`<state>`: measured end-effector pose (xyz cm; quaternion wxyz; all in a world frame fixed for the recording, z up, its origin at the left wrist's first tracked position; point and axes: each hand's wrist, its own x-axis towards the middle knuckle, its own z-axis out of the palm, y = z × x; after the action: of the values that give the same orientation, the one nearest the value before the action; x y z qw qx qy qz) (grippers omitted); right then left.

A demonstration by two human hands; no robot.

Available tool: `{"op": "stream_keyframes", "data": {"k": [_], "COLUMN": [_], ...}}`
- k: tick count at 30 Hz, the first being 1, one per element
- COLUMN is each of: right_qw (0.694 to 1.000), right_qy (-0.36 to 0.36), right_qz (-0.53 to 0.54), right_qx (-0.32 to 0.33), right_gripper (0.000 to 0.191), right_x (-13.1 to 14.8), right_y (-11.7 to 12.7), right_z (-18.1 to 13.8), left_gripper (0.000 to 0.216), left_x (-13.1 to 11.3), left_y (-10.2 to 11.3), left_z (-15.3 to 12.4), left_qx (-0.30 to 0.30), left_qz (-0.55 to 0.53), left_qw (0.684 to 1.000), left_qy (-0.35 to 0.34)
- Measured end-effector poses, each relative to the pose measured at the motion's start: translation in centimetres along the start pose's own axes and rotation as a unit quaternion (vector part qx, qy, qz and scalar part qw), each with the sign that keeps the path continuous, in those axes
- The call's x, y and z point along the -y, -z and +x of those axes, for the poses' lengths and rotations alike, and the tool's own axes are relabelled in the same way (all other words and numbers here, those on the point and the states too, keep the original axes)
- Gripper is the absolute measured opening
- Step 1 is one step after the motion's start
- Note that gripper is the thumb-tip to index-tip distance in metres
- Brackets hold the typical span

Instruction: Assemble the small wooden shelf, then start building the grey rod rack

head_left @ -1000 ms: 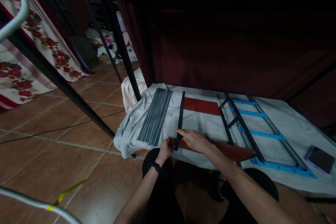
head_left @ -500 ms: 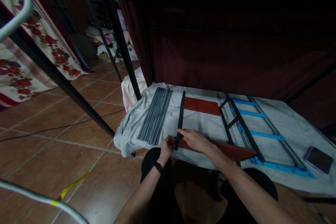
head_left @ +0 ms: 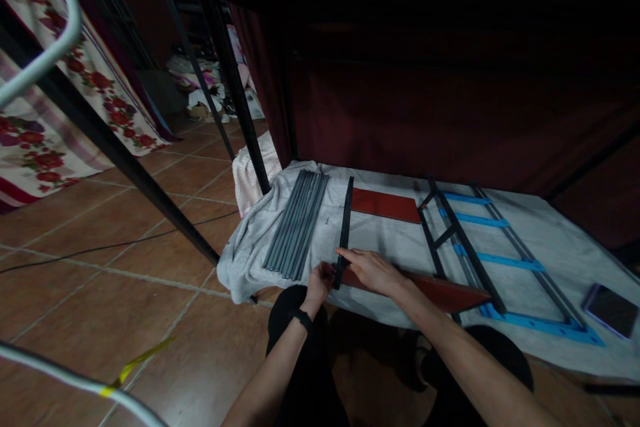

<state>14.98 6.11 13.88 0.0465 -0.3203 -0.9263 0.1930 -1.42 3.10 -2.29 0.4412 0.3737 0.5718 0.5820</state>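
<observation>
1. Head view: the left hand (head_left: 320, 282) and right hand (head_left: 374, 271) meet at the near end of a dark bar (head_left: 346, 220), beside the near red panel (head_left: 440, 292); the step looks like aligning or fastening these.
2. Left fingers curl inward; what they pinch is hidden. Right fingers lie together over the bar, their grip unclear.
3. Next, the joint probably calls for a steady hold.
4. Pale cloth (head_left: 550, 227) bears the far red panel (head_left: 385, 205), grey tubes (head_left: 296, 223), a blue-braced frame (head_left: 483, 219) and a phone (head_left: 611, 310).
5. Behind hangs a dark red curtain (head_left: 400, 107); leftward, tiled floor (head_left: 215, 340).
</observation>
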Motion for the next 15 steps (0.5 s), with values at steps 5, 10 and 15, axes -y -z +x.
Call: {"op": "stream_keyframes", "data": {"k": [5, 10, 15], "right_qw": [1.0, 1.0, 1.0], "right_qy": [-0.001, -0.012, -0.021], "right_qz": [0.015, 0.013, 0.014], "right_qx": [-0.002, -0.004, -0.003], "right_gripper": [0.056, 0.054, 0.053], "right_x": [-0.1, -0.1, 0.0], "right_y": [-0.2, -0.2, -0.2], "right_z": [0.1, 0.1, 0.0], "left_gripper": [0.025, 0.028, 0.019], "left_x": [0.2, 0.6, 0.5], "left_y": [0.4, 1.3, 0.9], "left_z": [-0.5, -0.6, 0.1], "left_qx": [0.009, 0.034, 0.037], "left_qz": [0.05, 0.083, 0.109], "left_qw": [0.999, 0.996, 0.993], "left_qy": [-0.014, -0.005, -0.004]}}
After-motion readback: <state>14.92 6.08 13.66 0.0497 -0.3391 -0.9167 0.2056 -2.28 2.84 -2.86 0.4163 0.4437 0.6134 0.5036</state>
